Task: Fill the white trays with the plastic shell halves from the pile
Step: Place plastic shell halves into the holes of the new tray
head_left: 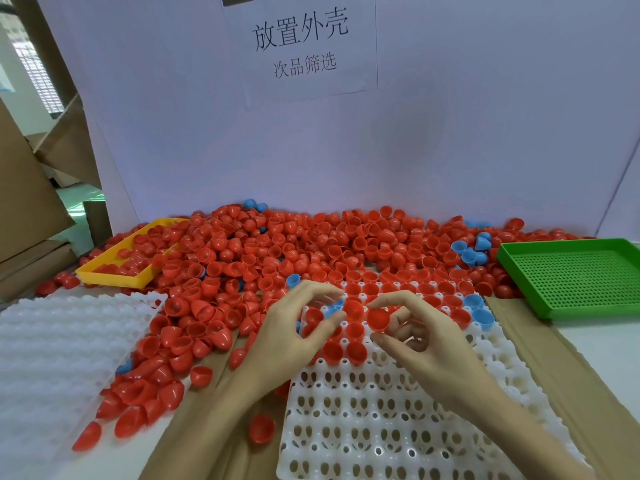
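1. Cardboard boxes (24,202) stand at the far left, beside the table's left edge; a white backboard (346,150) closes the rear and carries a paper sign (301,43) with printed characters
2. A stack of white trays (59,348) lies at the left front, pockets facing down; its right edge touches loose red halves, and its near edge runs out of view
3. A yellow tray (114,271) sits behind that stack, tilted against the pile and partly filled with red halves
4. The pile of shell halves (277,251) spans the table from the yellow tray to the green tray, mostly red with a few blue pieces; the halves are glossy, rounded cups, some lying rim up, some dome up. Strays spill forward along the left stack
5. Left hand (294,327): fingers loosely curved over the far rows of the working tray, thumb and forefinger apart, holding nothing
6. The white working tray (363,420) lies at centre front on brown cardboard (540,358). Its far rows hold red halves and several blue ones, rim up; the near rows show bare perforated pockets
7. Right hand (415,334): thumb and forefinger pinch a red shell half (378,318) just above the filled rows
8. A green perforated tray (575,271) sits at the right rear, its left edge against the pile; bare table lies in front of it
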Motion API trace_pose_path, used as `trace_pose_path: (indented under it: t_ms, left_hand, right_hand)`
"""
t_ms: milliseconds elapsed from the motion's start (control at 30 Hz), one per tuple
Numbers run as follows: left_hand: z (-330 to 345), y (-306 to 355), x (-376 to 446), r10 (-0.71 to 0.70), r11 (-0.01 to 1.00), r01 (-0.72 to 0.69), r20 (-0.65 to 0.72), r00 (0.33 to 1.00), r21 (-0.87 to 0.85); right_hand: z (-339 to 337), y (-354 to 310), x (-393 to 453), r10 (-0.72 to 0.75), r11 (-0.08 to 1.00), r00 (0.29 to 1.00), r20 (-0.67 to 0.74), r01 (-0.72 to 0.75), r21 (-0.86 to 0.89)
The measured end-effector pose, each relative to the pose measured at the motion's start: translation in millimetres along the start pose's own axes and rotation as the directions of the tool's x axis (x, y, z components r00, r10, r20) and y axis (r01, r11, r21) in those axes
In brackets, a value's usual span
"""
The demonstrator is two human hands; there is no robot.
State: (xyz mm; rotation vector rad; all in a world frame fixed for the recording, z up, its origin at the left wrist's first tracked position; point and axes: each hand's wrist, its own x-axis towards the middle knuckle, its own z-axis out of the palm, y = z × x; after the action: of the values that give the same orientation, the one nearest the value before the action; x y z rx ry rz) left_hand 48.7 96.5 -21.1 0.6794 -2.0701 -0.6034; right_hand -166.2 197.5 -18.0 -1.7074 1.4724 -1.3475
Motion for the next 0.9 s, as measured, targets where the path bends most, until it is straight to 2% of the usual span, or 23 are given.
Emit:
trace_pose_path:
  t_ms: [100, 200, 367, 467, 600, 800, 900]
  left_hand:
    - [7.7, 10.2, -1.8, 0.049, 0.997, -0.042, 0.094, 0.994, -0.069]
    - [13.8, 12.6, -3.0, 0.108, 0.993, -0.106, 0.032, 0.994, -0.056]
    - [12.3, 13.2, -4.4, 0.017, 0.988, -0.018, -0.006, 1.000, -0.154]
    - [14.9, 11.9, -4.6, 0.049, 0.997, -0.051, -0.037, 0.998, -0.061]
    - [18.8, 11.5, -4.8, 0.039, 0.998, -0.040, 0.023, 0.999, 0.053]
    - [20.9, 15.6, -6.1, 0.088, 0.994, -0.094, 0.085, 0.992, 0.058]
    - [22.3, 18.9, -7.1, 0.137, 0.990, -0.140, 0.134, 0.982, 0.014]
  right_hand:
    - [2.0, -0.2, -0.9, -0.003, 1.000, 1.000, 0.030, 0.003, 0.006]
    - [2.8, -0.8, -1.1, -0.004, 1.000, 0.999, 0.041, 0.004, 0.019]
    - [2.4, -0.2, -0.8, 0.006, 1.000, 1.000, 0.006, -0.006, -0.011]
    - [2.9, -0.9, -1.2, 0.015, 1.000, 1.000, -0.005, -0.015, 0.015]
    - [3.2, -0.4, -1.7, 0.023, 1.000, 1.000, -0.014, -0.023, -0.006]
    - [-1.4, 8.0, 1.2, 0.061, 0.996, 0.993, -0.105, -0.066, -0.052]
    - [-2.4, 8.3, 1.1, 0.028, 0.992, 0.993, -0.111, -0.041, -0.117]
